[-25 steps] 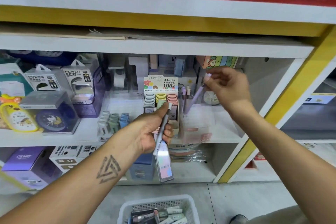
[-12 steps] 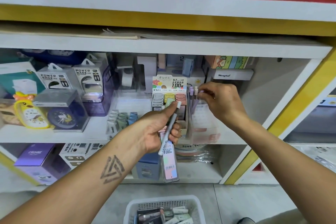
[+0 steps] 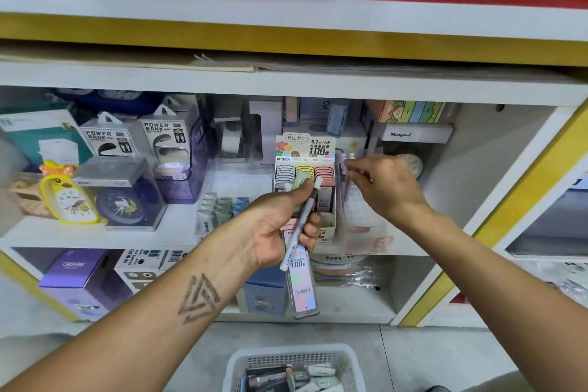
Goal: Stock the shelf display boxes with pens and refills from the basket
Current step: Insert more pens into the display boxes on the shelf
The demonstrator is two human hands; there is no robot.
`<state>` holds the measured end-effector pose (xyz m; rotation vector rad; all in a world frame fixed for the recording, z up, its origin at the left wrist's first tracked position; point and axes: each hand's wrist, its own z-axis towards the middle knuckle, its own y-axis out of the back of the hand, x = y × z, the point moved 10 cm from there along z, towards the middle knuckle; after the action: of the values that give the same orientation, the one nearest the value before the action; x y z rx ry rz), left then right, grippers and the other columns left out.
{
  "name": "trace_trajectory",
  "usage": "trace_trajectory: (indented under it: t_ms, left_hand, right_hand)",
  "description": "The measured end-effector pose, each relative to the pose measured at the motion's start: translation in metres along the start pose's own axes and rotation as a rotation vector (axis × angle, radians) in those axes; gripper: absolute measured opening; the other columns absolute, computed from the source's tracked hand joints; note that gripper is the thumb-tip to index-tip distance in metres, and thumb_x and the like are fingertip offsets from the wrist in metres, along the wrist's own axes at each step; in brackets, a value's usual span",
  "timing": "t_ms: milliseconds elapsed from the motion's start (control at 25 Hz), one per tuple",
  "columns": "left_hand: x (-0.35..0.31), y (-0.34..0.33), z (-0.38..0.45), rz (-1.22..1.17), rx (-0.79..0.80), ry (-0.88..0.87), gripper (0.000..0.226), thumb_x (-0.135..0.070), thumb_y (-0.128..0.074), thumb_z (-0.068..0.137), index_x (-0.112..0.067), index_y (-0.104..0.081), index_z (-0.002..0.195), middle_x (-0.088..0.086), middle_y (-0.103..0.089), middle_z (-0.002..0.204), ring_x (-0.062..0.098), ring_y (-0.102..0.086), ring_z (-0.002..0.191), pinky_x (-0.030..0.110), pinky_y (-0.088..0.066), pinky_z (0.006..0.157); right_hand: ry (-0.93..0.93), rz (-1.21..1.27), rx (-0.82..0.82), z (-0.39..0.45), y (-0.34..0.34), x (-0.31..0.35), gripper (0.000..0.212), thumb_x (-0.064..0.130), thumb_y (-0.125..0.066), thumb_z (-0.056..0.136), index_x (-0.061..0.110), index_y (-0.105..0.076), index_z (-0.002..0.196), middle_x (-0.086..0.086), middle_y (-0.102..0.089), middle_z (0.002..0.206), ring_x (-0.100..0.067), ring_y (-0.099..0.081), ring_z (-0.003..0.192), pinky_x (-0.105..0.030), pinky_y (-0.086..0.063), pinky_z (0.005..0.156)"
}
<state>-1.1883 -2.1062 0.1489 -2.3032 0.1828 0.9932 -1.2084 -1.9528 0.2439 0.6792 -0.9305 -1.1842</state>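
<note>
Left hand [image 3: 280, 226] grips white pen [image 3: 300, 226] and "100" refill case [image 3: 302, 283]; right hand [image 3: 381, 184] pinches a lilac pen [image 3: 343, 158].

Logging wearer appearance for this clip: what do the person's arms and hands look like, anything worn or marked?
Both forearms are bare, no sleeves in view. No gloves, rings, watch or bracelets show on the left hand or right hand. The left forearm bears a dark tattoo of nested, interlocking triangles.

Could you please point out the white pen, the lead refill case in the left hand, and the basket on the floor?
white pen [image 3: 301, 223], head view, middle of its barrel.
lead refill case [image 3: 302, 291], head view, its printed lower half.
basket [image 3: 294, 353], head view, its far rim.
</note>
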Motion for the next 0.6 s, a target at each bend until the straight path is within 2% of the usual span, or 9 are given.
trace_trajectory:
  t_ms: [40, 80, 120, 200, 280, 360, 440, 520, 600]
  left_hand:
    - [-0.001, 0.000, -0.001, 0.000, 0.001, -0.007, 0.032, -0.040, -0.064, 0.092, -0.013, -0.051, 0.082, 0.006, -0.050, 0.060, 0.015, -0.041, 0.045, 0.019, -0.035, 0.041]
    - [-0.003, 0.000, -0.001, 0.003, 0.000, -0.014, 0.031, -0.039, -0.063, 0.093, -0.013, -0.051, 0.082, 0.006, -0.050, 0.060, 0.016, -0.042, 0.045, 0.019, -0.035, 0.041]
    - [-0.003, 0.000, -0.002, 0.010, 0.000, -0.019, 0.030, -0.039, -0.062, 0.093, -0.013, -0.052, 0.083, 0.007, -0.050, 0.060, 0.016, -0.042, 0.045, 0.019, -0.035, 0.041]
    - [-0.005, 0.000, -0.004, 0.037, 0.004, -0.031, 0.030, -0.041, -0.061, 0.094, -0.012, -0.055, 0.088, 0.007, -0.050, 0.060, 0.015, -0.043, 0.045, 0.019, -0.035, 0.040]
    - [-0.005, 0.002, -0.006, 0.060, -0.001, -0.038, 0.030, -0.042, -0.059, 0.095, -0.011, -0.056, 0.094, 0.007, -0.050, 0.061, 0.015, -0.044, 0.046, 0.019, -0.037, 0.039]
    - [-0.005, 0.010, -0.006, 0.074, -0.050, -0.043, 0.031, -0.042, -0.058, 0.095, -0.011, -0.055, 0.095, 0.009, -0.051, 0.061, 0.017, -0.047, 0.045, 0.020, -0.039, 0.038]
    - [-0.008, 0.029, -0.008, 0.070, -0.150, -0.051, 0.030, -0.039, -0.057, 0.097, -0.011, -0.051, 0.090, 0.009, -0.052, 0.059, 0.019, -0.048, 0.042, 0.020, -0.039, 0.038]
    - [-0.013, 0.052, -0.011, 0.028, -0.238, -0.057, 0.031, -0.036, -0.055, 0.098, -0.012, -0.047, 0.079, 0.007, -0.048, 0.054, 0.017, -0.043, 0.040, 0.018, -0.034, 0.037]
    - [-0.020, 0.069, -0.016, -0.035, -0.274, -0.080, 0.034, -0.033, -0.054, 0.099, -0.013, -0.043, 0.074, 0.004, -0.043, 0.051, 0.015, -0.038, 0.039, 0.016, -0.028, 0.037]
  right_hand:
    - [-0.011, 0.050, -0.021, 0.001, 0.005, 0.003, 0.020, 0.024, -0.060, 0.098, 0.013, -0.076, 0.103, -0.004, -0.072, 0.094, -0.023, -0.065, 0.083, -0.035, -0.051, 0.073]
    - [-0.066, 0.211, -0.015, 0.001, 0.008, 0.003, 0.020, 0.029, -0.063, 0.097, 0.016, -0.076, 0.104, 0.000, -0.072, 0.091, -0.016, -0.064, 0.079, -0.031, -0.049, 0.070]
    - [-0.152, 0.465, 0.056, 0.000, 0.002, 0.005, 0.021, 0.034, -0.067, 0.094, 0.017, -0.077, 0.102, 0.003, -0.072, 0.086, -0.010, -0.062, 0.071, -0.025, -0.047, 0.063]
    - [-0.299, 0.909, 0.294, -0.010, -0.023, 0.022, 0.030, 0.040, -0.073, 0.086, 0.014, -0.076, 0.098, -0.002, -0.072, 0.077, -0.009, -0.057, 0.058, -0.021, -0.041, 0.050]
    - [-0.335, 1.073, 0.419, -0.019, -0.038, 0.040, 0.028, 0.030, -0.075, 0.084, 0.005, -0.074, 0.096, -0.009, -0.070, 0.073, -0.013, -0.055, 0.053, -0.021, -0.040, 0.046]
    - [-0.372, 1.226, 0.383, -0.017, -0.036, 0.042, 0.012, 0.010, -0.072, 0.088, 0.000, -0.073, 0.095, -0.012, -0.070, 0.073, -0.016, -0.058, 0.054, -0.022, -0.045, 0.048]
    - [-0.444, 1.358, 0.229, -0.007, -0.023, 0.023, 0.010, 0.001, -0.067, 0.090, -0.002, -0.073, 0.096, -0.016, -0.071, 0.078, -0.020, -0.062, 0.059, -0.024, -0.053, 0.054]
    - [-0.452, 1.262, 0.039, 0.001, -0.002, 0.001, 0.010, 0.000, -0.065, 0.091, 0.002, -0.073, 0.098, -0.016, -0.073, 0.079, -0.021, -0.065, 0.062, -0.029, -0.058, 0.062]
    - [-0.381, 1.057, -0.052, 0.005, 0.010, -0.003, 0.012, 0.001, -0.066, 0.092, 0.011, -0.067, 0.098, -0.011, -0.073, 0.073, -0.021, -0.068, 0.061, -0.031, -0.060, 0.063]
